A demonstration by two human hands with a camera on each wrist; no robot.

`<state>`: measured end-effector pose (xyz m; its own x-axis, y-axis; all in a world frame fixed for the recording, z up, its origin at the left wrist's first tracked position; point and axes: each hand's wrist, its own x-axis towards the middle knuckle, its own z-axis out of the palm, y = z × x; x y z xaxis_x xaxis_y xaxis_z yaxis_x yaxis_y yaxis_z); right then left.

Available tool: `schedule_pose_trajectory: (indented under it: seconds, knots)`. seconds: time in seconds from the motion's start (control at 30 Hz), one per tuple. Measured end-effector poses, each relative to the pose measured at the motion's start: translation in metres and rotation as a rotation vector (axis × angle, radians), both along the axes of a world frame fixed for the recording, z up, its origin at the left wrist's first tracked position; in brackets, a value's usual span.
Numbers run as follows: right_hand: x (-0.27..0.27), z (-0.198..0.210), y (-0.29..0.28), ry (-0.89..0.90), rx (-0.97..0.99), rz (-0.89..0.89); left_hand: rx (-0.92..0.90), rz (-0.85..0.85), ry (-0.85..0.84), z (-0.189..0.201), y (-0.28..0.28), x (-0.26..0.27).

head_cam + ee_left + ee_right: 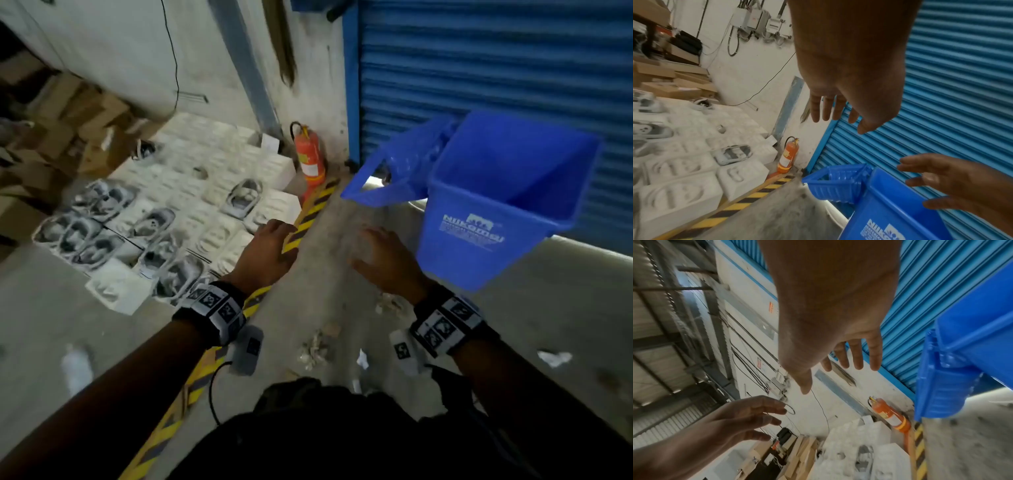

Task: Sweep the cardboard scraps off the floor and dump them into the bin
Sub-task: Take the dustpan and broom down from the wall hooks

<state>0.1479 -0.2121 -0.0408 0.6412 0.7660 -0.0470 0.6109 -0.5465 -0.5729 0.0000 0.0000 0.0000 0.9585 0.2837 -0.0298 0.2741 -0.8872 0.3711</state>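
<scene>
A blue plastic bin (503,202) (890,216) (974,337) stands on the concrete floor by the blue roller shutter, with a blue slotted basket (387,171) (836,183) leaning at its left. Pale scraps (315,346) lie on the floor near my body, another (555,358) to the right. My left hand (270,253) (838,110) hovers over the yellow-black floor tape, fingers straight, empty. My right hand (380,253) (849,356) hovers left of the bin, fingers spread, holding nothing. No broom or dustpan shows.
A red fire extinguisher (310,154) stands in the corner by the shutter frame. White foam trays (191,205) cover the floor left of the striped tape (308,219). Cardboard boxes (68,123) are stacked at the far left. A plastic bottle (77,368) lies at the lower left.
</scene>
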Motion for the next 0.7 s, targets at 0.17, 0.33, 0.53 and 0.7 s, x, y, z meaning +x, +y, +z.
schedule_pose_trajectory:
  seconds: [0.17, 0.33, 0.53, 0.7]
  knots:
    - [0.01, -0.026, 0.009, 0.03, -0.087, -0.025, -0.004, 0.045, 0.046, -0.029, 0.0, 0.013]
    - [0.031, -0.034, 0.024, 0.086, -0.076, -0.067, 0.003, 0.098, 0.061, -0.046, 0.017, 0.034]
    - [0.072, -0.032, 0.078, 0.129, -0.02, -0.107, -0.047, 0.152, -0.002, -0.052, 0.068, 0.069]
    - [0.122, -0.017, 0.16, 0.091, 0.082, -0.064, -0.056, 0.184, -0.035, -0.048, 0.14, 0.116]
